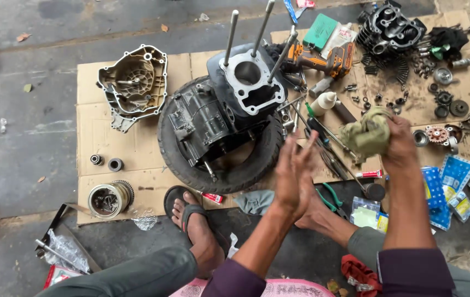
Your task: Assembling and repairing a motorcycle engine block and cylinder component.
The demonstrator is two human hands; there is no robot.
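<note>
Knees/lap: grey trousers, purple sleeves, pink seat edge at bottom; bare foot in dark sandal [194,217] on the concrete floor [26,165].
Left hand [294,179]: open, flat palm, fingers straight & together, raised in front of the tyre; holds nothing.
Right hand [399,144]: closed round a rag [367,132], olive-green, crumpled soft cloth, bunched into a lump, held up in the air above the tools.
Engine block [221,113]: dark greasy cast metal, tilted, sits inside a black rubber tyre [221,170]; round cylinder bore w/ pale gasket face, four long steel studs sticking up.
Base: flattened brown cardboard [97,148], oil-stained, spread over the floor.
Left side: side cover [133,82], pale cast alloy, ribbed inside; clutch basket [109,199], round, toothed rim; two small ring parts near it.
Top right: cylinder head [391,27], black, finned; springs, gears, washers scattered beside it; orange-black power tool [323,59].
Mid: screwdrivers & long thin rods just right of the tyre, partly hidden behind left hand; green-handled pliers [331,199] under the forearm.
Right edge: blue blister packs [444,187]; small plastic bags.
Near lap: red cloth [358,272], grey cloth [256,202].
</note>
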